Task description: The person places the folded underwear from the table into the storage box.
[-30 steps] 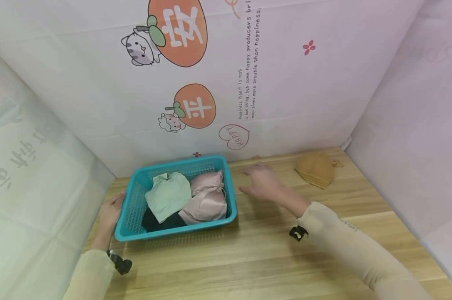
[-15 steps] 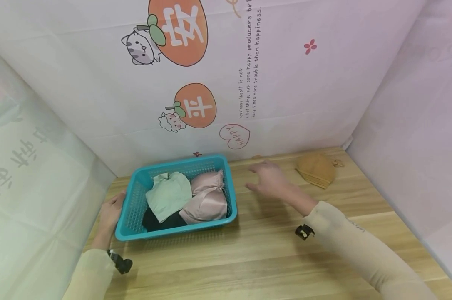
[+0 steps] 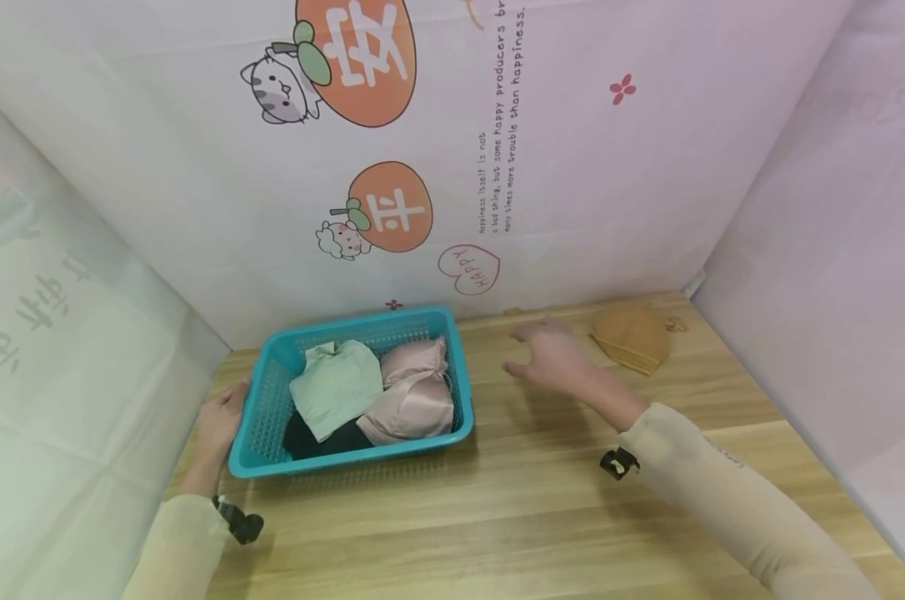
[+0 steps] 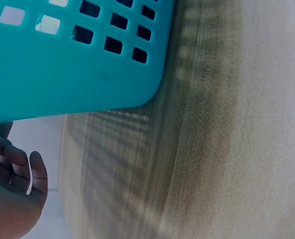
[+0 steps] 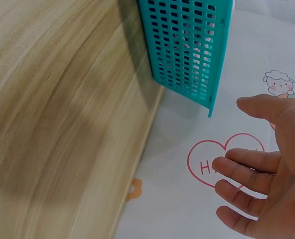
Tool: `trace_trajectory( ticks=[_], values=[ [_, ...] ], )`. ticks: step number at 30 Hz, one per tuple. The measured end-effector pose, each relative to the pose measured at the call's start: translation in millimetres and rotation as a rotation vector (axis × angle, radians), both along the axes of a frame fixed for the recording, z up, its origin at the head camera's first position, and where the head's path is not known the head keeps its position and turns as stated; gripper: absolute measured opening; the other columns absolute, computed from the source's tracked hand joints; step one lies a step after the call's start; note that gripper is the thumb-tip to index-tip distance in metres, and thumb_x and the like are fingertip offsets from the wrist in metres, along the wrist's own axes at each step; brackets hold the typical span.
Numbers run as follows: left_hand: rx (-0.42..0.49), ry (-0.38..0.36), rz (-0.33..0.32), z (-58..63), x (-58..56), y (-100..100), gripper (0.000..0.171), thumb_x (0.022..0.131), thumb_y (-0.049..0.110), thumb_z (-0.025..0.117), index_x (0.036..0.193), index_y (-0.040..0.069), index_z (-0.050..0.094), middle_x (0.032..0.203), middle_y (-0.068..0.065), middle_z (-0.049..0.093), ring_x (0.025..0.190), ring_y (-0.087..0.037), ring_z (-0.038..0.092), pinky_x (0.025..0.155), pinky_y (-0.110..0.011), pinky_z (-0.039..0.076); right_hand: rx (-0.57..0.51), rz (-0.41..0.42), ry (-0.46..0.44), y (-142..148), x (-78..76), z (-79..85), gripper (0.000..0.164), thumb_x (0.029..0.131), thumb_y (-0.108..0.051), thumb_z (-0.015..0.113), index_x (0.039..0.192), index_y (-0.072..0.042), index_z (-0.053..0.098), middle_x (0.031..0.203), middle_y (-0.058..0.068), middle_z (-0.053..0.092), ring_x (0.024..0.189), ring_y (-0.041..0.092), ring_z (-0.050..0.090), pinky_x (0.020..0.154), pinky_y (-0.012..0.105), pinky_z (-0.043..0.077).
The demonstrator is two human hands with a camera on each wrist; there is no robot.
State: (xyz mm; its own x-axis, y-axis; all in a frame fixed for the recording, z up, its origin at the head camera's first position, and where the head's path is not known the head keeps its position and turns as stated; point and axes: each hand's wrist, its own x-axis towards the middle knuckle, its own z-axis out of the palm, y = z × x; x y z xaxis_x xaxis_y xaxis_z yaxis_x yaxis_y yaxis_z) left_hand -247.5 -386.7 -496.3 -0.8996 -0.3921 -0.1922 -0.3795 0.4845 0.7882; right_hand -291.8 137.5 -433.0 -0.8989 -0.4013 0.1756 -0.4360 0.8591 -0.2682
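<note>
A teal plastic basket (image 3: 351, 462) stands on the wooden table at the left. In it lie a mint-green folded garment (image 3: 336, 387), a pink satin bra (image 3: 411, 404) and a black cloth (image 3: 321, 442). My left hand (image 3: 220, 421) holds the basket's left rim; in the left wrist view its curled fingers (image 4: 19, 167) are at the rim, the grip partly out of frame. To the right of the basket, my right hand (image 3: 550, 354) hovers over the table with relaxed, spread fingers, touching nothing. Beyond it lies a tan, dome-shaped garment (image 3: 632, 336) with layered edges, like a folded bra.
Printed white cloth (image 3: 572, 183) hangs behind the table, with more cloth along the left and right sides. Bare wooden tabletop (image 3: 437, 533) spreads in front of the basket. A small tan loop (image 3: 675, 323) lies beside the dome-shaped garment.
My right hand has drifted right, away from the basket and towards the tan garment. The left hand and basket have stayed in place.
</note>
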Motion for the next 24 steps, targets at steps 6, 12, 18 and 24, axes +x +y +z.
trace_trajectory(
  ticks=[6,12,18,24],
  values=[
    [0.014,0.004,0.003,0.6,0.4,2,0.087,0.096,0.073,0.03,0.154,0.008,0.035,0.159,-0.022,0.035,0.146,-0.048,0.033,0.115,-0.06,0.036,0.016,-0.018,-0.012,4,-0.7,0.4,0.063,0.087,-0.046,0.073,0.132,-0.003,0.063,0.129,0.014,0.068,0.126,0.036,0.059,0.122,0.053,0.031],
    [0.011,0.013,0.005,0.3,0.7,1,0.087,0.097,0.073,0.031,0.153,0.006,0.038,0.156,-0.025,0.038,0.142,-0.049,0.038,0.112,-0.06,0.041,0.01,-0.051,-0.027,11,-1.1,-2.6,0.063,0.087,-0.048,0.072,0.132,-0.005,0.063,0.129,0.012,0.069,0.126,0.035,0.058,0.113,0.052,0.042],
    [0.019,0.026,0.0,-0.5,0.6,0,0.087,0.097,0.072,0.032,0.152,0.005,0.04,0.155,-0.026,0.04,0.14,-0.048,0.041,0.11,-0.059,0.043,-0.003,-0.063,-0.025,18,-0.2,-6.6,0.063,0.087,-0.045,0.073,0.133,-0.003,0.062,0.129,0.014,0.068,0.126,0.037,0.058,0.11,0.054,0.044],
    [0.033,0.027,0.002,-0.8,0.0,1,0.087,0.096,0.072,0.033,0.152,0.006,0.04,0.156,-0.025,0.038,0.142,-0.048,0.039,0.112,-0.059,0.041,-0.019,-0.092,-0.023,24,0.0,-12.4,0.063,0.087,-0.044,0.074,0.132,-0.002,0.062,0.127,0.015,0.069,0.126,0.037,0.058,0.11,0.055,0.043]
  ],
)
